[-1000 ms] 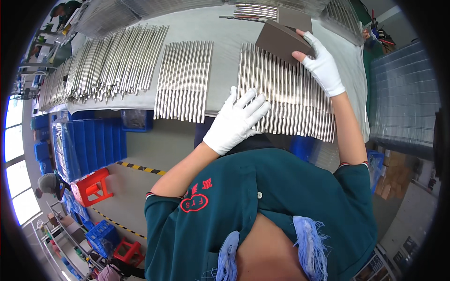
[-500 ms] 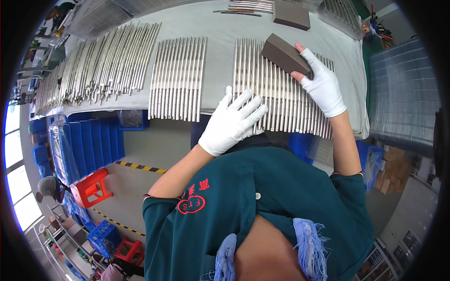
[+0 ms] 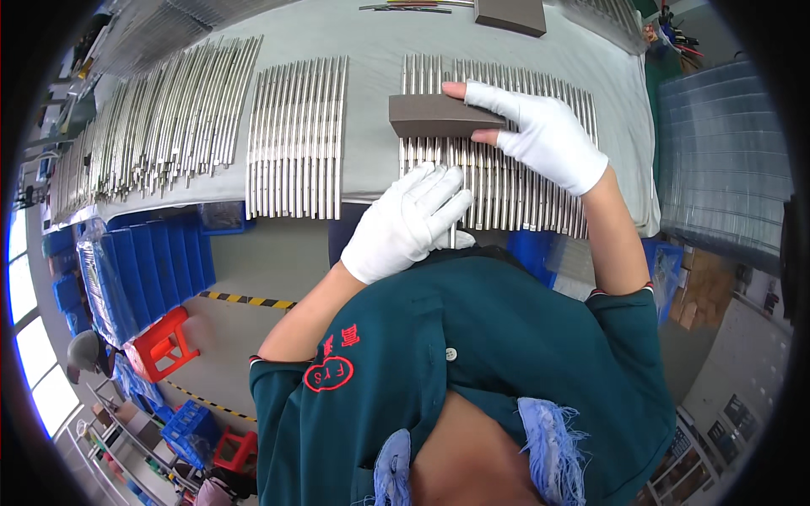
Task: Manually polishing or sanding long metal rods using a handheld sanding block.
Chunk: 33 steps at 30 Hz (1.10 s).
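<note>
Block (image 3: 434, 115) in right fingers (image 3: 491, 99) crosses rods (image 3: 506, 192) (perhaps touching).

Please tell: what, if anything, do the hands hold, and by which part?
The right hand holds the grey-brown block by its right end. The left hand lies over metal rods; whether it grips any cannot be told.

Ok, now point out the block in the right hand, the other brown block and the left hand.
Held block (image 3: 434, 120): head view, on the middle of its exposed surface.
Other brown block (image 3: 512, 12): head view, on its upper face.
Left hand (image 3: 402, 223): head view, on the back of the glove.
</note>
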Available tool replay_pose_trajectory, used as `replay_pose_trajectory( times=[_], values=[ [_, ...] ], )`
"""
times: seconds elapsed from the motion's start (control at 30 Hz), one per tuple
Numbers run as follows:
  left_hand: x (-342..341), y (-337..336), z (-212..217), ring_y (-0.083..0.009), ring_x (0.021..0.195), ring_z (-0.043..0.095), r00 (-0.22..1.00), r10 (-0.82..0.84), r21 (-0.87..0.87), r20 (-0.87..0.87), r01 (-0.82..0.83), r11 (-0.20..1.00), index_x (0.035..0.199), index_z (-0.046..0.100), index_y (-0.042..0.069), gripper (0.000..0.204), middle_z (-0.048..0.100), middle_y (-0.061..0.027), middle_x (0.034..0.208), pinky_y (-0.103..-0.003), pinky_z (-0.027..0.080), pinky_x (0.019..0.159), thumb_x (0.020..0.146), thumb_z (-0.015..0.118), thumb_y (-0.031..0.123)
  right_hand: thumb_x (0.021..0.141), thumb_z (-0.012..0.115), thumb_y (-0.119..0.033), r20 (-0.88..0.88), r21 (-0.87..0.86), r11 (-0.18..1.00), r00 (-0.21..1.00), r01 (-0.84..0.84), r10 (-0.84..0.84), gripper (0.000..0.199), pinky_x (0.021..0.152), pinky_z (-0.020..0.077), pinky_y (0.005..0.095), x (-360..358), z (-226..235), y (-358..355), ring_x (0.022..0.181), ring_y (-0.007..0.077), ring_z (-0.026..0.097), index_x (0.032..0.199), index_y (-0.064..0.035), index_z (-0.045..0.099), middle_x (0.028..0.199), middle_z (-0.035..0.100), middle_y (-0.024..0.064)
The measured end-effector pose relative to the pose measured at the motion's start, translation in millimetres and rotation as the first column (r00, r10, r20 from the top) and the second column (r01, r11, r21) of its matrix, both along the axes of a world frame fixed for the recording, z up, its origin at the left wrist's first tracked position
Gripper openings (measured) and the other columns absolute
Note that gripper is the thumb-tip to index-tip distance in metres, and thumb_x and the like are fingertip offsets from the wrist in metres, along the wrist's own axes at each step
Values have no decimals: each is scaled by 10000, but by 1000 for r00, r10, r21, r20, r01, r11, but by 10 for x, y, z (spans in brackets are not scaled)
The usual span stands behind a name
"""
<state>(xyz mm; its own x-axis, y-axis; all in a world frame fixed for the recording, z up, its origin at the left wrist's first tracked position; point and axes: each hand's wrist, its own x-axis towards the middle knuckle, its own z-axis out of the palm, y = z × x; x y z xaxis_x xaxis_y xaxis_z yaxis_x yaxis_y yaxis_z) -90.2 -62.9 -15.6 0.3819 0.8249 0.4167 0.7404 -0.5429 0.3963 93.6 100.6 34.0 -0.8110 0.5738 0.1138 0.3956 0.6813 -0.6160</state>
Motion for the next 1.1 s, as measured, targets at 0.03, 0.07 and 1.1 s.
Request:
replay_pose_trajectory(
  times=[0.03, 0.07, 1.1],
  values=[
    [-1, 13, 30, -320, 1193, 576, 1000, -1, 0, 3, 1, 1000, 1198, 587, 14, 564, 588, -177, 1248, -451, 440, 1071, 797, 749, 376, 903, 720, -211, 24, -31, 1000, 1000, 5, -4, 541, 813, 559, 358, 39, 17, 23, 888, 328, 697, 1406, -345, 574, 1157, 718, 117],
    [-2, 27, 86, -327, 1193, 570, 1000, -13, -59, 16, 14, 998, 1198, 585, 7, 566, 583, -179, 1248, -451, 436, 1073, 796, 751, 370, 903, 720, -211, 27, -30, 1000, 1000, 5, -4, 541, 813, 559, 358, 142, 26, 103, 888, 328, 697, 1406, -345, 574, 1157, 718, 117],
    [10, 39, 74, -376, 1121, 554, 996, -34, -129, 84, 45, 991, 1162, 579, 32, 560, 551, -167, 1207, -439, 476, 973, 736, 779, 336, 904, 683, -114, 19, -187, 982, 999, -26, 30, 535, 1003, 507, 316, 59, 96, 70, 1146, 267, 671, 1408, -263, 584, 1308, 667, 90]
  ],
)
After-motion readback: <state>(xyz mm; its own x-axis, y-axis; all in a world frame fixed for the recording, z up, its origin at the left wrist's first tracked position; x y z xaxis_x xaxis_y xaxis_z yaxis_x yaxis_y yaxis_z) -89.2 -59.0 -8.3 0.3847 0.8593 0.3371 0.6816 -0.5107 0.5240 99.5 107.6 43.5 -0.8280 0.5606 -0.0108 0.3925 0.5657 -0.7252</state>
